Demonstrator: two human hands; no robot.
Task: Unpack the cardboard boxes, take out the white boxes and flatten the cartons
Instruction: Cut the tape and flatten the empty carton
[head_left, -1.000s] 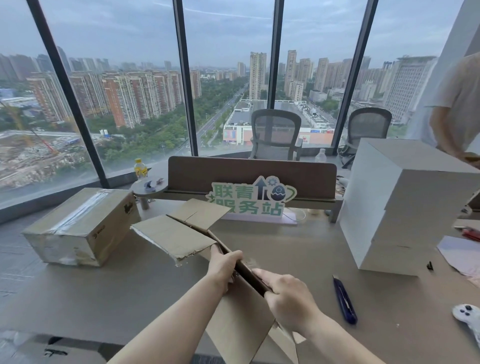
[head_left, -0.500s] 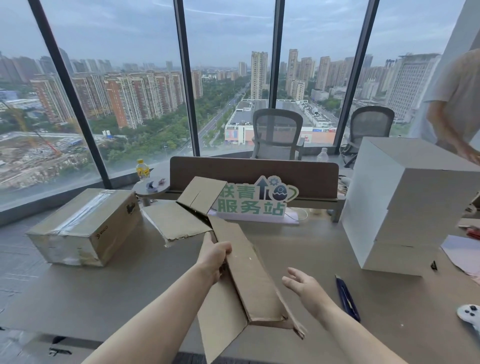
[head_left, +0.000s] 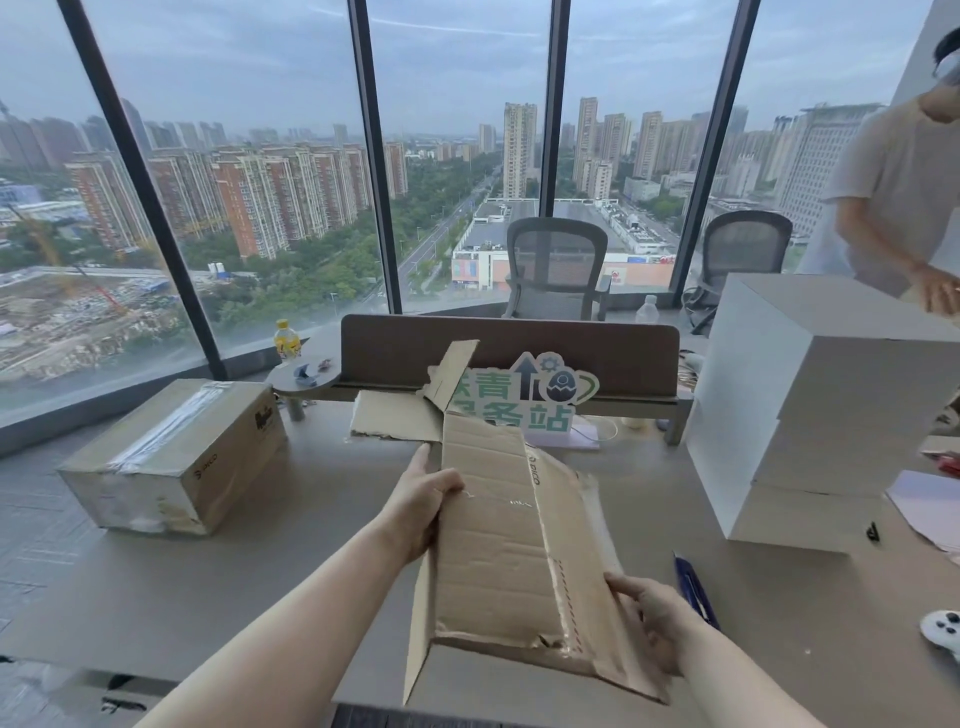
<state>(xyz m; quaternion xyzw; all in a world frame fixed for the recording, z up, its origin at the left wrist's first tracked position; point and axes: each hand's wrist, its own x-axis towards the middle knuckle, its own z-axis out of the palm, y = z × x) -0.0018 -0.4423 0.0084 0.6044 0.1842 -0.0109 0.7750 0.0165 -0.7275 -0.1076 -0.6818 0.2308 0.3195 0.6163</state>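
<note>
brown cardboard fills the near middle: an emptied carton (head_left: 498, 545), pressed nearly flat, is held over the grey table (head_left: 234, 597). the right hand (head_left: 652, 623) holds its near right edge, the thumb lies on top and the other fingers go under the board. the left hand (head_left: 421, 509) grips the left edge higher up, fingers curled behind the panel and the thumb on the front. two far flaps of the carton stand open, one lies on the table and one points up in front of a green and white sign (head_left: 540, 395).

just right of the right hand a blue utility knife (head_left: 696, 592) lies on the table, and at the right border a white controller (head_left: 943, 631) is partly cut off. on the left side a sealed cardboard box (head_left: 171, 457) with clear tape sits near the table edge. on the right white boxes (head_left: 810, 405) are stacked in a tall pile. behind it another person (head_left: 898, 197) leans over the table. past the brown divider (head_left: 509, 348) two mesh chairs (head_left: 558, 270) stand before the window. a yellow bottle (head_left: 287, 339) is by the glass.
</note>
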